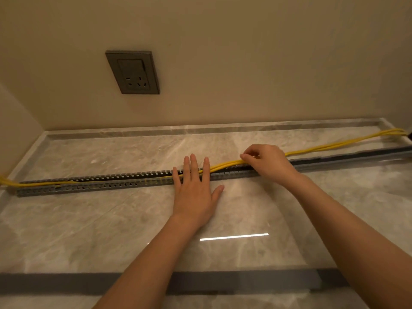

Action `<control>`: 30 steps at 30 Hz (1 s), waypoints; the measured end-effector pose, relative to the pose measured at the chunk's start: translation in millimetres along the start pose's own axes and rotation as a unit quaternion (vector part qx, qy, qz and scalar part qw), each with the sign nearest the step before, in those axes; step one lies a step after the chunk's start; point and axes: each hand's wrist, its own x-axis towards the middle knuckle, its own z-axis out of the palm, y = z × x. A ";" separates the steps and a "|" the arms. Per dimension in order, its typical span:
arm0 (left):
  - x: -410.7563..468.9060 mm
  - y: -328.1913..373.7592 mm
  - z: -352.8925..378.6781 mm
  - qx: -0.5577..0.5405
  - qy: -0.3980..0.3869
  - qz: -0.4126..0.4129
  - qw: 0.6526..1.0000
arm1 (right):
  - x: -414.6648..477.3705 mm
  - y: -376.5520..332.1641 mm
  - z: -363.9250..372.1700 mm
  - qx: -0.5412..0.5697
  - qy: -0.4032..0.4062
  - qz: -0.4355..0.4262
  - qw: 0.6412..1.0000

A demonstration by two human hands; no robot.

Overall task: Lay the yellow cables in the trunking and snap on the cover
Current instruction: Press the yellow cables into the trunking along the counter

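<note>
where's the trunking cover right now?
Head view: the cover lies flat on the marble floor along the bottom of the frame, nearer the person than the trunking and crossed by both forearms. It is not on the trunking.

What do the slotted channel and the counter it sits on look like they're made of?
The slotted trunking looks like matte grey plastic: thin walls cut into even, regular fingers. The counter appears to be polished marble or a marble-look slab: cloudy beige-grey veining and a sharp mirror-like light reflection. Which of the two cannot be told.
</note>
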 end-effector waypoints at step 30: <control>2.4 6.0 3.9 0.015 -0.013 -0.021 1.000 | -24.8 46.8 -0.9 -0.030 0.160 -0.099 0.982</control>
